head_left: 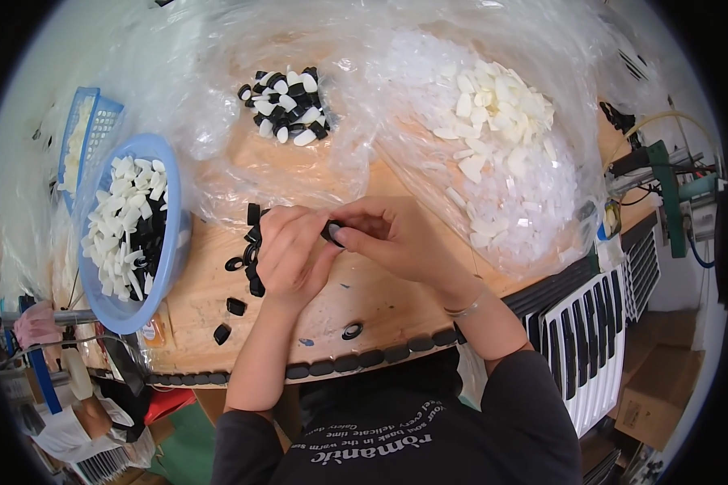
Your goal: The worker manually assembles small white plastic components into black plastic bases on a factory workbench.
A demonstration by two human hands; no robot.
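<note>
Over the middle of the wooden table, both hands meet at a small black oval ring-like piece [330, 233]. My right hand [390, 236] pinches it between thumb and fingers. My left hand [293, 252] is closed against its left side, fingers bent and pressed together. What lies inside the left palm is hidden. Beside the left hand, several similar black pieces [252, 260] lie loose, partly covered by it. Closer to me are two black pieces [235, 306] at the left and an oval ring [353, 331] with a pale centre below the hands.
A blue basin [177, 242] of white and black pieces stands left, with a blue basket [109, 113] behind. Mixed pieces [287, 109] are heaped at the back; cream-white pieces [505, 101] lie on clear plastic film [340, 48]. Black pads [348, 362] line the table's front edge.
</note>
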